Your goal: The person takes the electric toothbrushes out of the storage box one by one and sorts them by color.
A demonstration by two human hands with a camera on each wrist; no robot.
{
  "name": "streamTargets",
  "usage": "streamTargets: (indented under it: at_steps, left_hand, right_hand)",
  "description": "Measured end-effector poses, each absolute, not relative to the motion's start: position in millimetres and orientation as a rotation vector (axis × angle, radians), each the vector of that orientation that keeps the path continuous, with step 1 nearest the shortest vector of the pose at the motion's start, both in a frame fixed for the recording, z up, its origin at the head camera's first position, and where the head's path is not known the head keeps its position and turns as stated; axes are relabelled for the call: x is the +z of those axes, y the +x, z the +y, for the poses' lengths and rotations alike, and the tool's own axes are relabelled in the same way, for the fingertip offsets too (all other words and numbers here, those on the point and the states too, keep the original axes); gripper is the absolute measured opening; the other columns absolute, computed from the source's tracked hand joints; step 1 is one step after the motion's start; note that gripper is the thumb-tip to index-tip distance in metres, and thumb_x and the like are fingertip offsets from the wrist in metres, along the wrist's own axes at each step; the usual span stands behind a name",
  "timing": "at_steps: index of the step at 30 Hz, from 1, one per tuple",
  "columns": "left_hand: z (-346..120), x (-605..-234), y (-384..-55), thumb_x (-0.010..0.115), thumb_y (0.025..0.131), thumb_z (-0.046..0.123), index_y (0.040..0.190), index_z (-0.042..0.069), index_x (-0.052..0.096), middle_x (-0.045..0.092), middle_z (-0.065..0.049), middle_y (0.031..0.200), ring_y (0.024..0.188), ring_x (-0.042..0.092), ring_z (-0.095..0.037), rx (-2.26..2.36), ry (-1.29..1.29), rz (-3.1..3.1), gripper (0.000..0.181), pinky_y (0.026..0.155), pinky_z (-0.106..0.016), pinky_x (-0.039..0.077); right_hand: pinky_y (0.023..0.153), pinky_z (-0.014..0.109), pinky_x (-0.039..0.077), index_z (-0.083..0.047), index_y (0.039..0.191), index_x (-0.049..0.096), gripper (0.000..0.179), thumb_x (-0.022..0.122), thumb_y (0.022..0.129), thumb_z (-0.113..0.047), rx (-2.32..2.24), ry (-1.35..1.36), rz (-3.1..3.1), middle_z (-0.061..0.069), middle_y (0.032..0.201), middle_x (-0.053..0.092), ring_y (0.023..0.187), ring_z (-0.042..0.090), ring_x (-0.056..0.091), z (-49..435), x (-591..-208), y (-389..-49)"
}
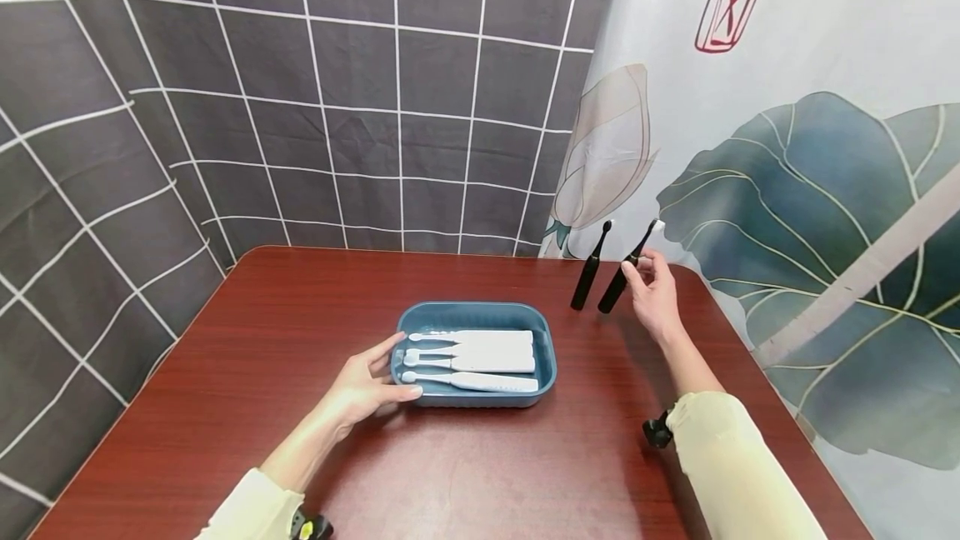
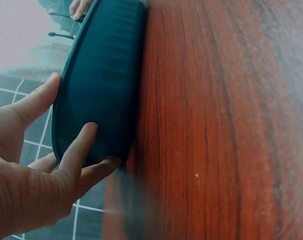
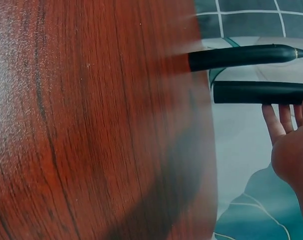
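Note:
My right hand [image 1: 654, 294] pinches a black electric toothbrush [image 1: 615, 290] with a white-tipped head near the back right of the table. The brush is upright, handle end down. Just left of it another black electric toothbrush [image 1: 587, 280] stands upright on its base. My left hand [image 1: 367, 386] touches the left end of a blue plastic basket [image 1: 480, 401], fingers spread on the outer wall and thumb at the front rim. Inside the basket several white electric toothbrushes [image 1: 487, 382] lie side by side, heads to the left. The left wrist view shows only the basket's outer side [image 2: 101, 75].
Below everything is a reddish-brown wooden table [image 1: 300, 298] with rounded back corners. Behind it hangs a dark grey grid-patterned cloth [image 1: 337, 140], with a white leaf-print curtain [image 1: 750, 148] on the right. Both black toothbrushes are near the table's back edge.

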State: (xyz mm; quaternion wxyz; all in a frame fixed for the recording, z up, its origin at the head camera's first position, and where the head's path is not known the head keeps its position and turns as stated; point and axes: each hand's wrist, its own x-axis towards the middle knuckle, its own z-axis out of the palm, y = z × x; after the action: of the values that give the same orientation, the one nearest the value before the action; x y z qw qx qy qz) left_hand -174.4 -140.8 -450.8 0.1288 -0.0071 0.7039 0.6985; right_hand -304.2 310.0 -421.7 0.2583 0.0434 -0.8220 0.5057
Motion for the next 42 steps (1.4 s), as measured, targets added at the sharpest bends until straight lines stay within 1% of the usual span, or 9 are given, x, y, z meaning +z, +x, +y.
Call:
streamTargets:
  at_steps: [4,8,12,18,21,30,33,38,42]
  left_hand:
    - [-141,-450,-174,0.088,0.074,0.001,0.155,0.014,0.039,0.051,-0.024,0.145,0.116,0.063,-0.035,2.024,-0.031,2.069,0.096,0.078,-0.042,0.058]
    - [-141,-449,-173,0.089,0.074,0.002,0.156,0.015,0.04,0.052,-0.024,0.144,0.116,0.063,-0.035,2.017,-0.042,2.064,0.096,0.076,-0.042,0.058]
    - [-141,-448,-173,0.088,0.075,0.002,0.156,0.016,0.039,0.051,-0.024,0.144,0.116,0.064,-0.034,2.013,-0.044,2.062,0.096,0.076,-0.043,0.058]
    - [-142,-448,-174,0.088,0.076,0.005,0.156,0.016,0.039,0.052,-0.024,0.143,0.111,0.065,-0.032,1.987,-0.037,2.095,0.095,0.075,-0.041,0.057]
    - [-142,-448,-173,0.089,0.075,0.005,0.156,0.016,0.04,0.052,-0.024,0.143,0.111,0.065,-0.032,1.984,-0.039,2.102,0.095,0.076,-0.041,0.057]
    - [-142,-449,-174,0.088,0.076,0.004,0.156,0.015,0.04,0.051,-0.024,0.145,0.118,0.061,-0.039,1.997,-0.027,2.091,0.094,0.076,-0.038,0.057]
    - [-142,-449,-174,0.088,0.075,0.003,0.155,0.015,0.04,0.05,-0.024,0.145,0.119,0.061,-0.039,2.006,-0.023,2.086,0.094,0.076,-0.038,0.057]
    - [-142,-450,-174,0.088,0.075,0.002,0.155,0.015,0.04,0.051,-0.024,0.144,0.118,0.062,-0.038,2.013,-0.022,2.08,0.095,0.075,-0.038,0.057]
    - [-141,-450,-174,0.088,0.075,0.001,0.155,0.015,0.04,0.051,-0.024,0.144,0.116,0.063,-0.036,2.014,-0.025,2.075,0.095,0.076,-0.039,0.057]
  right_hand:
    - [0.075,0.017,0.04,0.003,0.131,0.051,0.036,0.061,0.102,-0.016,1.367,0.109,-2.252,0.017,0.107,0.059,0.087,0.007,0.051,314,-431,-314]
    - [0.078,0.019,0.04,0.004,0.13,0.051,0.035,0.061,0.102,-0.016,1.361,0.106,-2.258,0.018,0.107,0.059,0.089,0.009,0.051,315,-435,-316]
    - [0.081,0.02,0.04,0.003,0.13,0.052,0.035,0.06,0.102,-0.016,1.355,0.088,-2.26,0.017,0.108,0.059,0.091,0.008,0.051,315,-436,-318]
    - [0.081,0.022,0.04,0.004,0.131,0.051,0.036,0.059,0.103,-0.018,1.346,0.073,-2.283,0.021,0.112,0.058,0.094,0.011,0.05,314,-438,-321]
    - [0.081,0.023,0.04,0.004,0.131,0.051,0.037,0.058,0.104,-0.019,1.353,0.06,-2.297,0.022,0.113,0.058,0.094,0.013,0.05,313,-440,-323]
    - [0.079,0.021,0.041,0.003,0.132,0.051,0.035,0.058,0.104,-0.017,1.371,0.071,-2.301,0.023,0.114,0.057,0.1,0.026,0.053,310,-446,-327]
    - [0.08,0.021,0.041,0.001,0.131,0.051,0.034,0.058,0.104,-0.018,1.374,0.066,-2.303,0.022,0.114,0.056,0.101,0.025,0.053,309,-446,-328]
    - [0.079,0.023,0.041,0.001,0.13,0.051,0.034,0.058,0.104,-0.019,1.376,0.069,-2.302,0.019,0.112,0.056,0.096,0.018,0.051,308,-447,-328]
    - [0.08,0.022,0.041,0.0,0.132,0.051,0.035,0.059,0.103,-0.018,1.378,0.066,-2.307,0.019,0.111,0.056,0.096,0.018,0.051,307,-448,-326]
